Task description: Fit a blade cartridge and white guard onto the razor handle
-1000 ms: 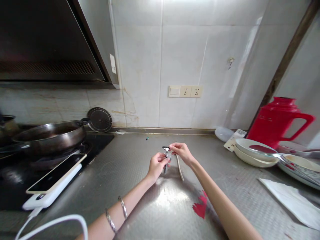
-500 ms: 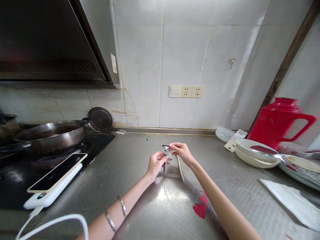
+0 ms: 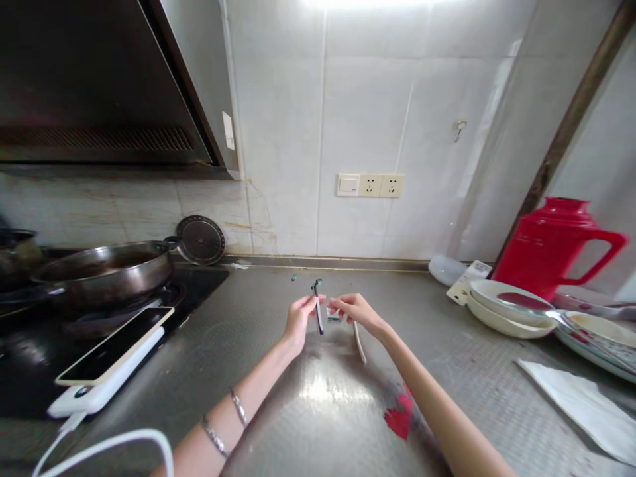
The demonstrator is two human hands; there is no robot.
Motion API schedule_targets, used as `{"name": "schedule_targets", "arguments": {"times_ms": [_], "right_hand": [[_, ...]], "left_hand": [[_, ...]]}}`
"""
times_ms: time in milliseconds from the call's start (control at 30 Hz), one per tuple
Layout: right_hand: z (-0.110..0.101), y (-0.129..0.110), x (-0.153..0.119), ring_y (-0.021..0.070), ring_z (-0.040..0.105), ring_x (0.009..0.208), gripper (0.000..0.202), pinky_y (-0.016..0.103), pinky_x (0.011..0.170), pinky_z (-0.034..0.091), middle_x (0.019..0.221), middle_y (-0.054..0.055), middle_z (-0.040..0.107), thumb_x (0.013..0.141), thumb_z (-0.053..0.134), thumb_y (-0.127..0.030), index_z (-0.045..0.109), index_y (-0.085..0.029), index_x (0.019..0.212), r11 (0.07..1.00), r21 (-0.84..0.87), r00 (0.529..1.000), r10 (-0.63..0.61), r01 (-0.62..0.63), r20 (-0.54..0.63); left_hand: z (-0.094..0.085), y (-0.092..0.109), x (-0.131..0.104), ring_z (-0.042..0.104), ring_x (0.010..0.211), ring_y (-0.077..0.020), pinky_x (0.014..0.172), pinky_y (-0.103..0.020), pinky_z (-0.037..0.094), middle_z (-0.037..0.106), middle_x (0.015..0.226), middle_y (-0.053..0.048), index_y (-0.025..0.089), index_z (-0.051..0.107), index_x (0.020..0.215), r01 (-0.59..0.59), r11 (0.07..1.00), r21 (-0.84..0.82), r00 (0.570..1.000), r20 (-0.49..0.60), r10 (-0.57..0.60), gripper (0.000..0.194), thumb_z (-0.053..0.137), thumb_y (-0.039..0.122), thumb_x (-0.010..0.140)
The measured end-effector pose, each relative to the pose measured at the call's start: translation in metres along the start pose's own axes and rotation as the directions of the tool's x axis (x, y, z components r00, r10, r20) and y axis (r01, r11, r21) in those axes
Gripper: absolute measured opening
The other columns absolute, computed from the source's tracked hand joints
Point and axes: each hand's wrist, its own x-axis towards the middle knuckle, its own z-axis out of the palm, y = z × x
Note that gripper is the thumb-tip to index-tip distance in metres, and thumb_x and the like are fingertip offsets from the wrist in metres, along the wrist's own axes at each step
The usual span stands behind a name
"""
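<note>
My left hand (image 3: 299, 322) grips a razor (image 3: 318, 317) by its slim grey and black handle, held nearly upright with the small head at the top. Some green shows on that head. Just to the right, my right hand (image 3: 358, 310) is closed, fingertips bent together and apart from the razor; whether they pinch anything is unclear. Under those fingertips sits a small clear, greenish piece (image 3: 333, 316), partly covered. A pale, thin curved strip (image 3: 360, 346) lies on the metal counter (image 3: 278, 424) below my right wrist.
A tiny green piece (image 3: 294, 277) lies near the wall. At left are a pan (image 3: 106, 268) on the stove and a phone (image 3: 116, 344) on a white power bank. On the right stand a red thermos (image 3: 546, 245), stacked bowls (image 3: 511, 321) and a white paper sheet (image 3: 579, 404).
My right hand has left the razor's head and dropped slightly toward the clear piece. My left hand has shifted left with the razor and turned it, so its head now shows from the side.
</note>
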Motion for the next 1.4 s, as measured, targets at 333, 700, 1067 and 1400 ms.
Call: {"name": "schedule_targets", "arguments": {"times_ms": [333, 700, 1067, 1400], "right_hand": [[0.023, -0.005, -0.005, 0.0053, 0.035, 0.044, 0.037, 0.016, 0.037, 0.027, 0.05, -0.004, 0.042, 0.075, 0.053, -0.051, 0.063, -0.016, 0.07, 0.99, -0.029, 0.976, -0.133, 0.141, 0.175], [0.016, -0.009, -0.005, 0.0058, 0.036, 0.042, 0.03, 0.018, 0.04, 0.027, 0.048, -0.005, 0.043, 0.075, 0.048, -0.041, 0.053, -0.016, 0.058, 0.983, -0.147, 0.992, -0.097, 0.107, 0.074], [-0.054, 0.042, -0.007, 0.0079, 0.042, 0.037, 0.027, 0.02, 0.039, 0.029, 0.038, 0.0, 0.049, 0.065, 0.053, -0.028, 0.054, -0.014, 0.042, 0.692, -0.643, 0.945, 0.265, -0.326, -0.194], [-0.058, 0.051, -0.008, 0.0084, 0.043, 0.033, 0.025, 0.019, 0.035, 0.032, 0.039, 0.002, 0.052, 0.062, 0.055, -0.031, 0.054, -0.014, 0.044, 0.687, -0.622, 0.919, 0.364, -0.375, -0.152]], "left_hand": [[0.0, 0.002, -0.002, 0.063, 0.082, -0.0203, 0.067, -0.027, 0.047, 0.067, 0.095, -0.014, 0.009, 0.067, 0.083, 0.074, 0.992, -0.102, 0.994, 0.085, -0.065, 0.028, 0.062, 0.033, 0.071], [-0.002, -0.004, 0.002, 0.064, 0.084, -0.02, 0.072, -0.029, 0.046, 0.068, 0.094, -0.012, 0.013, 0.066, 0.087, 0.061, 0.998, -0.022, 0.998, 0.003, -0.061, 0.036, 0.063, 0.043, 0.069], [-0.019, -0.009, 0.014, 0.063, 0.076, -0.0168, 0.066, -0.026, 0.045, 0.069, 0.087, -0.013, 0.012, 0.065, 0.079, 0.04, 0.996, 0.075, 0.975, -0.222, -0.023, 0.029, 0.056, 0.038, 0.07], [-0.021, -0.008, 0.015, 0.061, 0.07, -0.014, 0.061, -0.024, 0.044, 0.068, 0.08, -0.01, 0.012, 0.064, 0.075, 0.019, 0.991, 0.136, 0.971, -0.238, 0.014, 0.025, 0.056, 0.035, 0.068]]}}
